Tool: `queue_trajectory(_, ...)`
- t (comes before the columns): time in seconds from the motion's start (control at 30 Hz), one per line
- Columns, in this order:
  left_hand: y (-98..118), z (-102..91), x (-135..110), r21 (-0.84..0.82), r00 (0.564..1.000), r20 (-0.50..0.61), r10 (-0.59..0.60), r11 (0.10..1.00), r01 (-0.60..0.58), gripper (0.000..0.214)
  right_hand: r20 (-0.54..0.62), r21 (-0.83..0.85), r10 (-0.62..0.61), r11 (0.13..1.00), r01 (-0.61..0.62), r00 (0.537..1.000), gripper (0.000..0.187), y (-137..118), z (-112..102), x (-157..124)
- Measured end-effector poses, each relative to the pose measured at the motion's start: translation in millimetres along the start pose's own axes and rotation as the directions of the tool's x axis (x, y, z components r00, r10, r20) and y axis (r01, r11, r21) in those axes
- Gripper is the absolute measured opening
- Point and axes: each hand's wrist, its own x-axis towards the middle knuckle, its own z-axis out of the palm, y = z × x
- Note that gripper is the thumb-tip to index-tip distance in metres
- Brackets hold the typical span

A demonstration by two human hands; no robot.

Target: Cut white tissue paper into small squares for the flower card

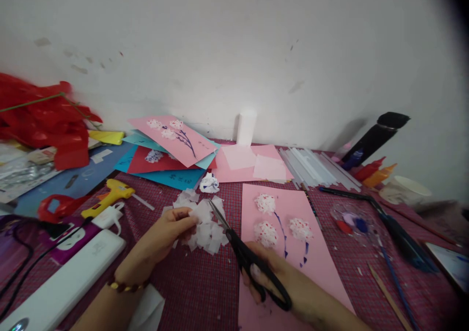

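My left hand [166, 233] pinches a small white tissue piece [199, 212] just above a heap of white tissue squares [205, 233]. My right hand [273, 275] grips black-handled scissors [245, 255], their blades open and pointing up-left at the held piece. Under my right hand lies a pink card [293, 243] with three white tissue flowers [266, 204] on painted blue stems.
A yellow glue gun [108, 196], red scissors [58, 208] and a white power strip [62, 282] lie at left. Coloured cards [172, 150] and red paper [44, 121] sit behind. Glue sticks [315, 167], paint palette [351, 221], brushes, bottles [373, 169] and a bowl [405, 189] are at right.
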Motion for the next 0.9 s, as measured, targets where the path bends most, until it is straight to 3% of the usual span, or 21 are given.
queue_trajectory(0.1, -1, -1.0, 1, -0.016, 0.999, -0.044, 0.018, 1.0, -0.019, 0.028, 0.017, -0.006, -0.027, 1.0, 0.027, 1.0, 0.051, -5, -1, -2)
queue_trajectory(0.23, 2, 0.6, 1, -0.025, 0.997, -0.078, 0.017, 0.999, -0.019, 0.026, 0.034, -0.015, 0.034, 0.999, -0.033, 0.999, 0.053, -8, -1, -2)
queue_trajectory(0.4, 2, 6.7, 1, -0.004, 0.999, -0.039, 0.017, 1.0, -0.017, 0.03, 0.031, 0.014, 0.112, 0.994, -0.113, 0.993, 0.054, -5, 0, -1)
queue_trajectory(0.67, 0, 15.5, -1, 0.088, 0.999, 0.031, -0.011, 0.996, 0.008, 0.033, 0.031, 0.042, 0.103, 0.994, -0.105, 0.994, 0.052, 0, -1, 1)
queue_trajectory(0.9, 1, 16.9, -1, 0.11, 1.0, 0.027, 0.01, 0.994, -0.013, 0.031, 0.003, 0.027, 0.157, 0.987, -0.157, 0.988, 0.049, 4, 2, 2)
